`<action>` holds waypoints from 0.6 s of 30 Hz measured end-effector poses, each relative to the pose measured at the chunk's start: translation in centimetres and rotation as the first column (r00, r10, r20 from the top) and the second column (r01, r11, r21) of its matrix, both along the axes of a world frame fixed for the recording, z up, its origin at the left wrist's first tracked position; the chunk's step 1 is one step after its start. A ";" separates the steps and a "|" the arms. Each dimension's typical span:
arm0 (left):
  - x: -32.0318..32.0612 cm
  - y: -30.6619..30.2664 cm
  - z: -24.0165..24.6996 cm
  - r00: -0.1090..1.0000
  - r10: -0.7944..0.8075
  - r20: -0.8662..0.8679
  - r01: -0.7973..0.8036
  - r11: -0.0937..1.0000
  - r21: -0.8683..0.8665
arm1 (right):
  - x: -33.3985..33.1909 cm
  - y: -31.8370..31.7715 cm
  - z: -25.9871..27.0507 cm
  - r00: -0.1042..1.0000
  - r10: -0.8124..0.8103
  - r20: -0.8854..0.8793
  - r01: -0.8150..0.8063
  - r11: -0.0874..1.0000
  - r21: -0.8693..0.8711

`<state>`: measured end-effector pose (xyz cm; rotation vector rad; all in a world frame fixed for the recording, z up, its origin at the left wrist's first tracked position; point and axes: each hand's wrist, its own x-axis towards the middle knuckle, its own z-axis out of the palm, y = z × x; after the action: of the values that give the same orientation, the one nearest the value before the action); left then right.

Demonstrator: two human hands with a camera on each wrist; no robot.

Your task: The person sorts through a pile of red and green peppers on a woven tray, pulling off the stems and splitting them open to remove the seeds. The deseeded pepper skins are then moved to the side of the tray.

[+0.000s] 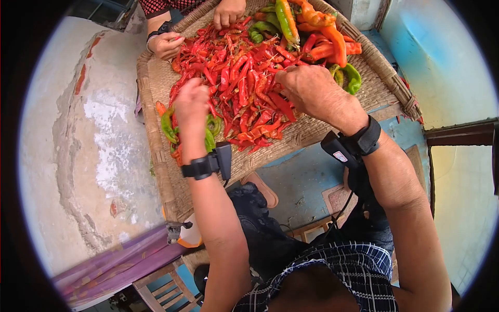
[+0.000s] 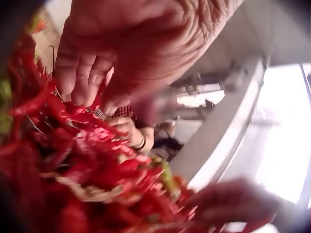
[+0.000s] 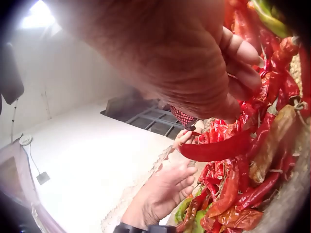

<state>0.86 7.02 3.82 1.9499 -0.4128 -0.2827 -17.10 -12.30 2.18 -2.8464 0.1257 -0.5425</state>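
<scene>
A heap of red chili peppers [image 1: 244, 86] covers the middle of a woven tray [image 1: 382, 78]. My left hand [image 1: 191, 106], blurred, hovers above the heap's left side with loose fingers and nothing in them. In the left wrist view its fingers [image 2: 82, 80] point down at the peppers. On the right side of the heap, my right hand [image 1: 322, 96] bends over with curled fingers and holds a long red chili pepper [image 3: 216, 147], which sticks out below the thumb side. Part of that grip is hidden behind the palm in the right wrist view.
Across the tray, another person's hands [image 1: 166, 45] work at the heap's far edge. Larger orange and green peppers [image 1: 325, 31] lie at the back right, with green ones [image 1: 167, 125] at the left. A plastered wall [image 1: 104, 130] stands close on the left.
</scene>
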 end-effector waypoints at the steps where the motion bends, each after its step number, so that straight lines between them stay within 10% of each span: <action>1: -0.4 0.0 -0.9 0.923 -0.179 0.341 0.070 0.949 0.308 | 0.1 0.0 0.0 1.000 -0.005 -0.005 0.004 1.000 -0.012; 2: -1.0 -0.3 -1.9 0.710 -0.424 0.563 0.014 0.807 0.591 | 0.2 0.0 0.0 1.000 -0.002 -0.004 0.002 1.000 -0.012; 5: -1.7 -1.3 -4.2 0.653 -0.411 0.636 -0.004 0.838 0.545 | 0.4 0.0 0.1 1.000 -0.014 0.009 0.014 1.000 0.014; 10: -3.1 -2.1 -1.1 0.709 -0.479 0.518 0.126 0.808 0.575 | 0.3 0.0 0.3 1.000 -0.012 0.021 0.012 1.000 0.000; 12: -4.5 -2.6 0.8 0.892 -0.354 0.280 0.203 0.869 0.451 | 0.2 -0.1 0.2 1.000 -0.020 0.011 0.021 1.000 -0.009; 18: -4.6 -1.9 -0.3 0.893 -0.292 0.342 0.222 0.947 0.231 | 0.2 0.1 -0.1 1.000 -0.017 0.002 0.017 1.000 -0.012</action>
<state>-3.74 5.11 3.48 2.1366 -0.9301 -0.1198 -16.93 -12.24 2.07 -2.8586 0.1476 -0.5512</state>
